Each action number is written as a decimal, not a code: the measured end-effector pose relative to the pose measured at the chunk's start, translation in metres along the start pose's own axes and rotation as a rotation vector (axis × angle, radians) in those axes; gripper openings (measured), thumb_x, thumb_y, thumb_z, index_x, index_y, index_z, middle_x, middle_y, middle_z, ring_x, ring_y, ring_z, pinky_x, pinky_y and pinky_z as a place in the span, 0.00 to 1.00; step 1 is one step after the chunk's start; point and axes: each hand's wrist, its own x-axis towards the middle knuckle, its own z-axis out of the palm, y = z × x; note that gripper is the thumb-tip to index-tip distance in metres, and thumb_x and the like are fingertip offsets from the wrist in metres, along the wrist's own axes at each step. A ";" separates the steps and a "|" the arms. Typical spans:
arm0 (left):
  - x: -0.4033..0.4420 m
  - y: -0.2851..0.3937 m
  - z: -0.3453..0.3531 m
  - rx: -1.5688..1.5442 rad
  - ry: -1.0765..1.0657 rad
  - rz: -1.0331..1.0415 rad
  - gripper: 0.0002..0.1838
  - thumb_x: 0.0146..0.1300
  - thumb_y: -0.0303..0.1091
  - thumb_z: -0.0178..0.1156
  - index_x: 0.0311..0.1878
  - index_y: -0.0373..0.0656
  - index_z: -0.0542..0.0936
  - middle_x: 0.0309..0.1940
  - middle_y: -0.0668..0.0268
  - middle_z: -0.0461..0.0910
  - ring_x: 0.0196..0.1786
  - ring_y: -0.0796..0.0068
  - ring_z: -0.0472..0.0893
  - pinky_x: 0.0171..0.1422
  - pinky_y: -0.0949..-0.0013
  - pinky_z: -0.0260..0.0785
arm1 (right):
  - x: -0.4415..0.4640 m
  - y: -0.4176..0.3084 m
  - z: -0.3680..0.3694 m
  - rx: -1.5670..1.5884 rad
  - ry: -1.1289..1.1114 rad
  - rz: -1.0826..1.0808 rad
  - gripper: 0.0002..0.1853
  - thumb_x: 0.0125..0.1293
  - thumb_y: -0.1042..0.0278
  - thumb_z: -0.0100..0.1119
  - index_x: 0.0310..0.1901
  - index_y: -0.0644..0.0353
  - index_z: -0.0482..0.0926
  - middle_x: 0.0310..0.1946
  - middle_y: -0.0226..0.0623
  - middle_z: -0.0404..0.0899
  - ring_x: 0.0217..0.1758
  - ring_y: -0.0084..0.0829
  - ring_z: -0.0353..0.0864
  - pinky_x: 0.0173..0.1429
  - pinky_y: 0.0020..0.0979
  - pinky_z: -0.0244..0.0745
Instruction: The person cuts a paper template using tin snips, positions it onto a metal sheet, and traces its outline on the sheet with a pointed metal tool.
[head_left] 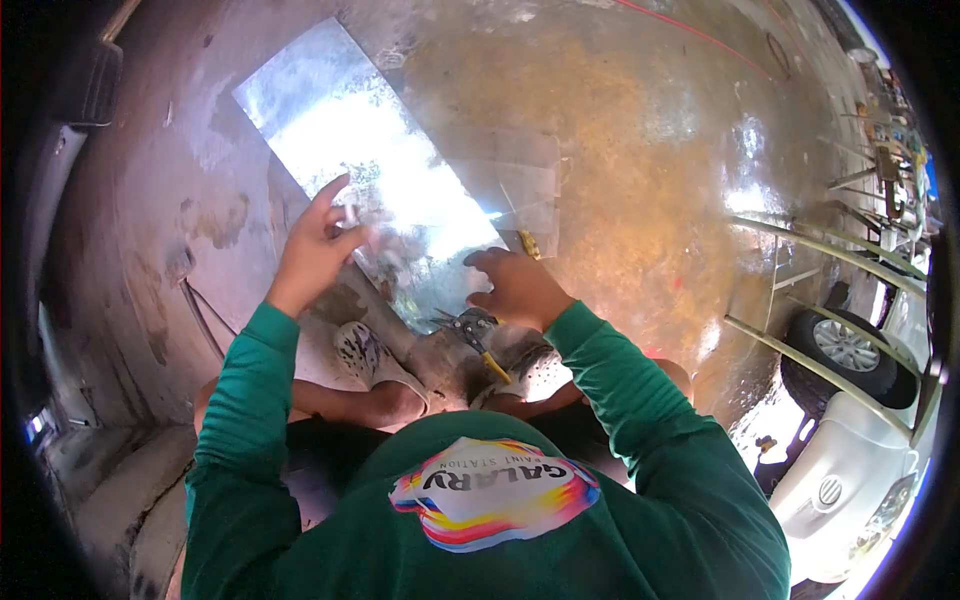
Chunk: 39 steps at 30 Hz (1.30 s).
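Observation:
A shiny rectangular metal sheet (410, 165) lies slantwise on the floor before me, with bright glare across its middle. My left hand (320, 245) is over its left edge, index finger and thumb apart; a small pale spot by the fingers is too blurred to name. At the sheet's lower right edge is my right hand (520, 287), fingers bent and spread, with no held object visible. Whether its fingertips touch the metal I cannot tell. Between my feet rests a cutting tool like snips or pliers (483, 350), with a yellow grip showing.
A small yellow object (528, 244) lies right of the sheet, near a thin flat panel (530, 185). My patterned clog (365, 350) is close to the sheet's lower end. To the right stand a metal frame (800, 245), a wheel (848, 345) and a white car (840, 490).

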 end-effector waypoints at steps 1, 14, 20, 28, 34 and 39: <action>0.000 -0.011 -0.012 0.001 0.002 -0.003 0.42 0.71 0.25 0.72 0.87 0.50 0.67 0.53 0.66 0.86 0.42 0.82 0.81 0.40 0.73 0.76 | -0.001 0.006 0.002 -0.009 -0.020 0.034 0.29 0.68 0.55 0.74 0.68 0.57 0.83 0.61 0.50 0.87 0.61 0.57 0.87 0.68 0.51 0.81; -0.003 -0.138 -0.104 0.108 0.190 -0.268 0.35 0.65 0.21 0.64 0.78 0.39 0.75 0.46 0.66 0.86 0.41 0.77 0.80 0.44 0.68 0.74 | 0.027 0.184 0.014 0.610 0.525 0.818 0.48 0.68 0.50 0.77 0.81 0.68 0.66 0.70 0.64 0.80 0.75 0.54 0.80 0.77 0.50 0.75; 0.013 -0.178 -0.112 0.192 0.213 -0.317 0.37 0.63 0.21 0.68 0.78 0.42 0.76 0.45 0.67 0.84 0.41 0.76 0.78 0.47 0.68 0.73 | 0.039 0.176 0.021 0.782 0.513 0.795 0.42 0.71 0.54 0.75 0.79 0.66 0.69 0.67 0.56 0.84 0.72 0.47 0.83 0.74 0.49 0.77; 0.047 -0.218 -0.079 0.118 0.345 -0.291 0.35 0.62 0.29 0.77 0.74 0.41 0.80 0.43 0.68 0.83 0.43 0.72 0.81 0.50 0.66 0.76 | 0.034 0.151 0.018 1.361 0.080 0.507 0.17 0.80 0.65 0.66 0.63 0.64 0.81 0.52 0.40 0.89 0.51 0.36 0.91 0.59 0.45 0.90; 0.060 -0.198 -0.085 -0.079 0.430 -0.389 0.31 0.65 0.39 0.78 0.70 0.42 0.83 0.41 0.71 0.83 0.32 0.80 0.74 0.37 0.69 0.68 | 0.022 0.110 0.010 1.421 -0.047 0.428 0.17 0.83 0.70 0.62 0.68 0.66 0.81 0.55 0.41 0.89 0.56 0.39 0.92 0.62 0.49 0.89; 0.050 -0.161 -0.109 -0.710 0.293 -0.477 0.18 0.71 0.44 0.75 0.58 0.48 0.85 0.38 0.73 0.82 0.25 0.86 0.66 0.29 0.74 0.57 | 0.018 0.070 0.002 1.502 -0.073 0.352 0.21 0.82 0.72 0.61 0.72 0.69 0.78 0.58 0.44 0.89 0.58 0.41 0.91 0.65 0.47 0.89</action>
